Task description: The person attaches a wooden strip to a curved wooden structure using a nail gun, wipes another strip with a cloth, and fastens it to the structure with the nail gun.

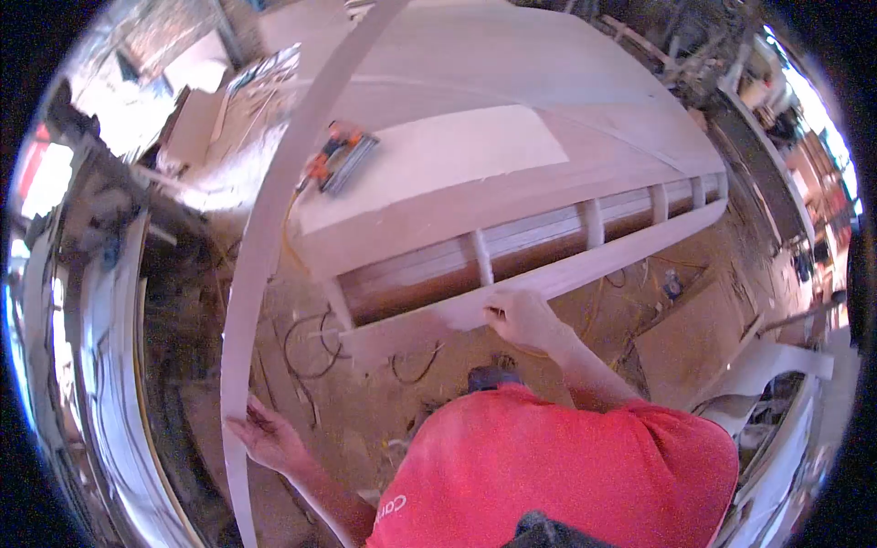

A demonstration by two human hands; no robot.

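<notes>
My left hand, at the lower left, is closed on the edge of a long, thin wooden strip. The strip stands up past the left end of the workpiece and looks curved in this view. My right hand has its fingers curled in a pinch by the front rail of a large wooden frame; what they hold, if anything, is hidden. Several short uprights divide the frame's open side. On its top panel lies an orange and grey nail gun, near the strip.
Hoses or cords coil on the dusty floor below the frame. Boards lie at the right, and long sheets stand along the left. Bent pale sheet offcuts are at the lower right.
</notes>
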